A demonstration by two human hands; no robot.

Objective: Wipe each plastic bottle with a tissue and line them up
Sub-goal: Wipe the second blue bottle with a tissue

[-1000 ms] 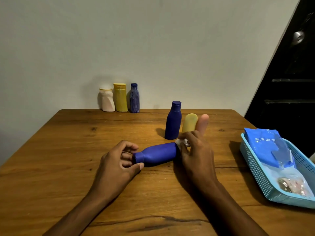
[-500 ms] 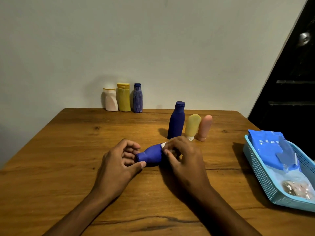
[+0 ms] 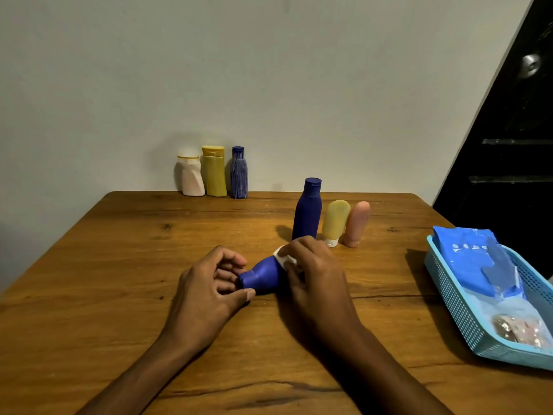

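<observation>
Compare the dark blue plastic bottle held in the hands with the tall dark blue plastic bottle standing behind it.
The held dark blue plastic bottle lies on its side; the tall dark blue plastic bottle stands upright. The held one is gripped at its cap end by the left hand while the right hand presses a white tissue on it; the standing one is untouched. Both are dark blue with matching caps.
</observation>
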